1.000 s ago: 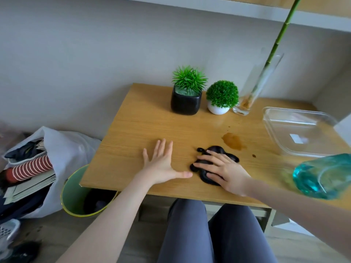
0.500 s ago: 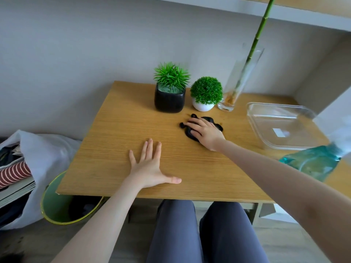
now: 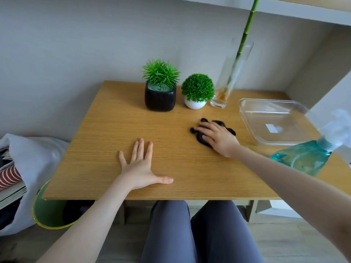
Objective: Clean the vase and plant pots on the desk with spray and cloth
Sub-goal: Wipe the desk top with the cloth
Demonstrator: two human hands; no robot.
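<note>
My right hand (image 3: pixel 218 137) presses a crumpled black cloth (image 3: pixel 221 123) flat on the wooden desk (image 3: pixel 117 130), fingers spread over it. My left hand (image 3: pixel 139 166) lies palm down and open near the desk's front edge. At the back stand a black square pot (image 3: pixel 160 98) with a spiky green plant, a small white round pot (image 3: pixel 194 105) with a ball-shaped plant, and a tall clear glass vase (image 3: pixel 226 88) holding a bamboo stem. A teal spray bottle (image 3: pixel 302 160) with a white head stands at the right, close to the camera and blurred.
A clear plastic container (image 3: pixel 273 124) sits on the desk's right side beside the cloth. A green bin (image 3: pixel 47 211) and a white bag of clothes (image 3: pixel 24 168) stand on the floor to the left. My grey-trousered knees are under the front edge.
My right hand has slid the cloth from the front middle away towards the pots, over the brown stain, which is no longer visible. The left hand stayed flat.
</note>
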